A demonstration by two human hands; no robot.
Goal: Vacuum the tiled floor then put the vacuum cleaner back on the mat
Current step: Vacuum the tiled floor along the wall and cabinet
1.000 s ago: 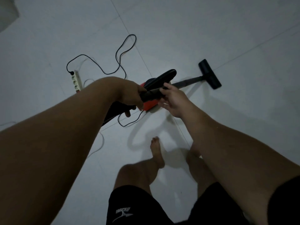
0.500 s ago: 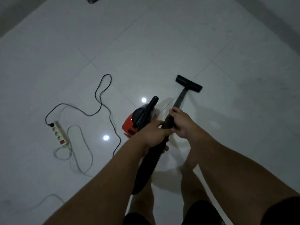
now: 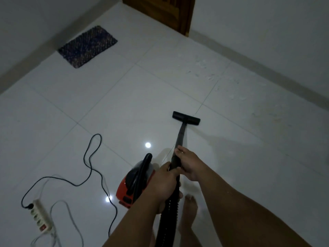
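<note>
A red and black vacuum cleaner (image 3: pixel 132 184) stands on the white tiled floor (image 3: pixel 124 97) just left of my hands. Its black wand (image 3: pixel 180 136) runs forward to the flat floor nozzle (image 3: pixel 186 118), which rests on the tiles. My right hand (image 3: pixel 187 164) grips the wand higher up. My left hand (image 3: pixel 164 182) is closed around the wand just behind it, where the ribbed black hose (image 3: pixel 169 216) begins. A dark woven mat (image 3: pixel 88 46) lies by the far left wall. Pale scraps of debris (image 3: pixel 213 75) are scattered on the tiles at the far right.
A black power cord (image 3: pixel 94 168) snakes over the floor from the vacuum to a white power strip (image 3: pixel 41 218) at the lower left. A brown wooden door (image 3: pixel 165 13) stands at the far wall. My bare foot (image 3: pixel 190 207) is under the hose.
The view has lifted, bringing the mat, door and walls into sight. The nozzle has swung to point forward and both hands have shifted onto the wand.
</note>
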